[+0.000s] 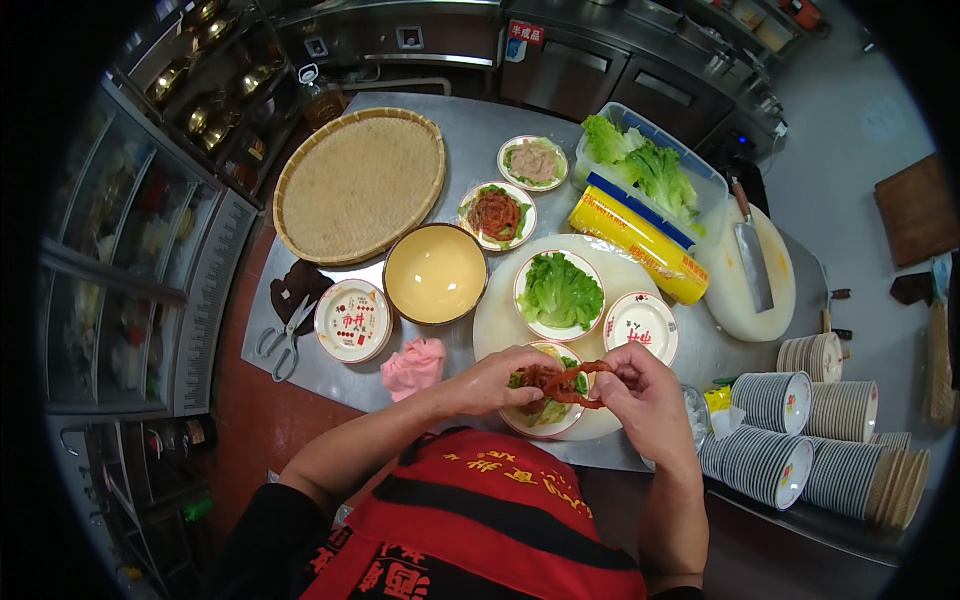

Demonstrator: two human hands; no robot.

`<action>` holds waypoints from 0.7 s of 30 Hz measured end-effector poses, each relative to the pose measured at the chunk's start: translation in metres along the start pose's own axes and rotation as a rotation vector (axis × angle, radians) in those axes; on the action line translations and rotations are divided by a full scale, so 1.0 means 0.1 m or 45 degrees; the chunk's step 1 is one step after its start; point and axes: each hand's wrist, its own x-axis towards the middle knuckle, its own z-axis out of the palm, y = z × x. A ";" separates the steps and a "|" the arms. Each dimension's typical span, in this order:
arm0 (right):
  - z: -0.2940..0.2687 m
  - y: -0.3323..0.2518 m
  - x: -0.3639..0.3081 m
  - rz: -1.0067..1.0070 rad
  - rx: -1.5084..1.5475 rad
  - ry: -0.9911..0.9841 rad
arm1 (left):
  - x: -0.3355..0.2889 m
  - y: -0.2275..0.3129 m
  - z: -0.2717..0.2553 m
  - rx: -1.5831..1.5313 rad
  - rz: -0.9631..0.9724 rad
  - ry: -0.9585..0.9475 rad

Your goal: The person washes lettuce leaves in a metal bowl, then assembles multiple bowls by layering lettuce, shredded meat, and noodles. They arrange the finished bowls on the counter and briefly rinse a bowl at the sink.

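Over a small white plate lined with lettuce, both my hands work on reddish-brown marinated meat strips. My left hand is closed on a clump of strips at the plate's left side. At the right side my right hand pinches a long strip that stretches between the hands. The plate sits near the front edge of a round white cutting board. Just beyond it, a plate of lettuce stands beside a white plate with red print.
Farther off are a yellow bowl, a woven bamboo tray, two filled plates, a yellow cling-film box and a lettuce tub. A cleaver lies right; stacked plates stand near right. Scissors and a pink cloth lie left.
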 end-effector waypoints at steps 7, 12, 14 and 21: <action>-0.08 -0.61 -0.25 -0.024 0.060 -0.035 | 0.00 0.36 -0.03 -0.188 0.059 0.160; -0.14 -1.16 -0.50 -0.385 -0.315 -0.200 | -0.07 1.22 -0.23 0.040 0.332 0.120; -0.22 -1.47 -0.61 -0.645 -0.479 -0.318 | -0.08 1.51 -0.30 0.155 0.609 0.032; -0.09 -1.47 -0.70 -1.179 -0.074 -0.303 | -0.26 1.91 -0.40 -0.070 0.789 -0.205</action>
